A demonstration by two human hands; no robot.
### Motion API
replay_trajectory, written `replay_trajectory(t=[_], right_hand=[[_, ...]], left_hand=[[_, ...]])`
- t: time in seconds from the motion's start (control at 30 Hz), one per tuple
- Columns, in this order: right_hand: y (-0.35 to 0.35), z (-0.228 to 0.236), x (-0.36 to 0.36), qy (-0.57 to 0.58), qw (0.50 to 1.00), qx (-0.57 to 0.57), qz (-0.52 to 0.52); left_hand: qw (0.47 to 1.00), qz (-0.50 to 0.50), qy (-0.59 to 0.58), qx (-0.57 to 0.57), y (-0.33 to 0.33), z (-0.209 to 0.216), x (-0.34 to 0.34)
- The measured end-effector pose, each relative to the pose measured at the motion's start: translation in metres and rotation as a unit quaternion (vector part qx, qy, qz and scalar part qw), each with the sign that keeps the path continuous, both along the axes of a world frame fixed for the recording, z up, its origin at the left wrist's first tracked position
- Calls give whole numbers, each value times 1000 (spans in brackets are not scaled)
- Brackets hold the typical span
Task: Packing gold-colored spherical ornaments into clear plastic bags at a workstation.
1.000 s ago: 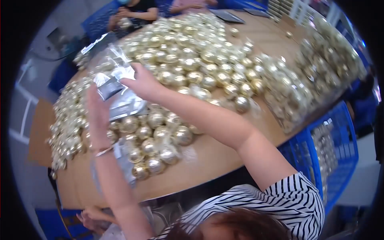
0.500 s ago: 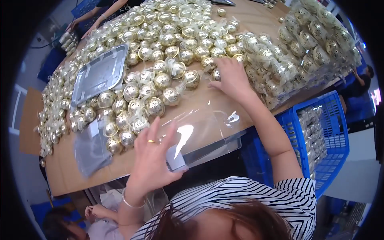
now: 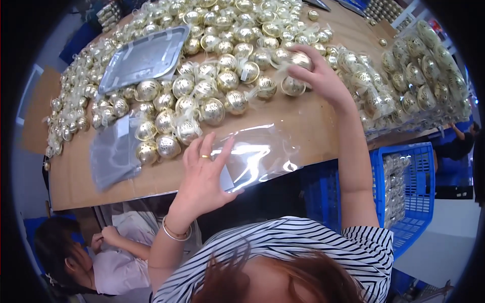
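Note:
My right hand [image 3: 323, 78] curls its fingers and thumb around a gold ball [image 3: 301, 60] with a perforated pattern, at the near right of the pile. Another gold ball [image 3: 293, 86] in sheer wrapping lies just below that thumb. My left hand [image 3: 204, 174], a ring on one finger, is spread at the near table edge over a clear plastic bag [image 3: 260, 151]. A white card [image 3: 226, 179] shows through the bag beside its thumb. The bag lies flat, with bright reflections, and its near edge reaches past the table edge. What the left fingertips touch is unclear.
A grey metal tray [image 3: 144, 55] rests on the heap of gold balls. More clear bags [image 3: 113, 154] lie at the left. Packed bags of balls [image 3: 419, 70] are stacked at the right, above a blue crate [image 3: 409, 202]. Another person [image 3: 108, 257] sits at the lower left.
My right hand has moved right and up and now has a gold ball in its grasp. My left hand stays spread by the plastic bag. The whole view has shifted somewhat.

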State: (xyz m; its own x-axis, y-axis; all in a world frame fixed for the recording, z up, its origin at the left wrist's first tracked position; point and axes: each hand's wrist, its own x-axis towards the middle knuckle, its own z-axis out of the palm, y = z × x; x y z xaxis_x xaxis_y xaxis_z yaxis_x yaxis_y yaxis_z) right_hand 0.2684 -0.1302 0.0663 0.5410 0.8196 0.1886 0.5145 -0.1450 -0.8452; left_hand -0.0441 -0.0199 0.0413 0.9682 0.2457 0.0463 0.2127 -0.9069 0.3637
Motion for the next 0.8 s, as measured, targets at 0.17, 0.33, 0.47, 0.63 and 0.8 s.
replay_trajectory(t=[0.17, 0.33, 0.47, 0.63, 0.8], right_hand=[[-69, -33, -51, -147, 985, -35, -79], [-88, -45, -93, -93, 991, -87, -36], [-88, -28, -87, 200, 962, -183, 33], [-83, -12, -59, 320, 893, -299, 107], [-79, -38, -77, -60, 983, -160, 62]], left_hand=[[1000, 7, -14, -6, 4, -1, -2], [999, 0, -39, -20, 8, -7, 0], [997, -6, -62, -36, 11, -13, -4], [993, -11, -89, -77, 15, -13, -1], [986, -6, -138, -98, 15, -22, 0]])
